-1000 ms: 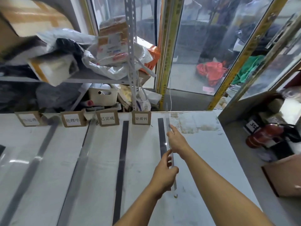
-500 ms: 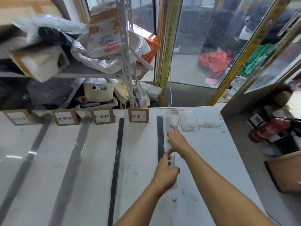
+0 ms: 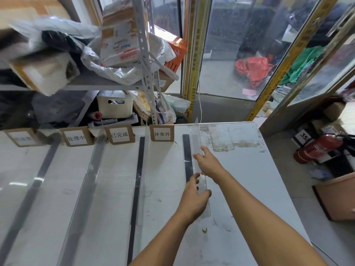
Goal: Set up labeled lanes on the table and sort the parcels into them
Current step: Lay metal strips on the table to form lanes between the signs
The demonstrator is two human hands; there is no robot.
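Over the last second little has moved on the table itself — the view has tipped down a touch and both hands have stayed on the clear plastic strip (image 3: 197,160), which looks to have crept only slightly along the black tape line (image 3: 187,156) it sits beside. The left hand (image 3: 194,198) pinches the near part of the strip between thumb and fingers, while the right hand (image 3: 208,163) has its fingers curled over the strip's top edge farther up, holding it on edge. The strip stands upright on the white table (image 3: 249,179), its far end reaching almost to the table's back edge, just right of the card label (image 3: 162,133) at the head of the rightmost lane. Three more labels stand in a row to the left; upright clear dividers show at some of the other tape lines, though I cannot make out all of them. So this is the lane-building step, the last divider by the look of it — no parcels lie on the table yet; they sit heaped on the shelf (image 3: 99,85) behind. Next, I'd say, the strip needs squaring onto its tape line and pressing down until it stands by itself. Let go too soon and it may tip over.
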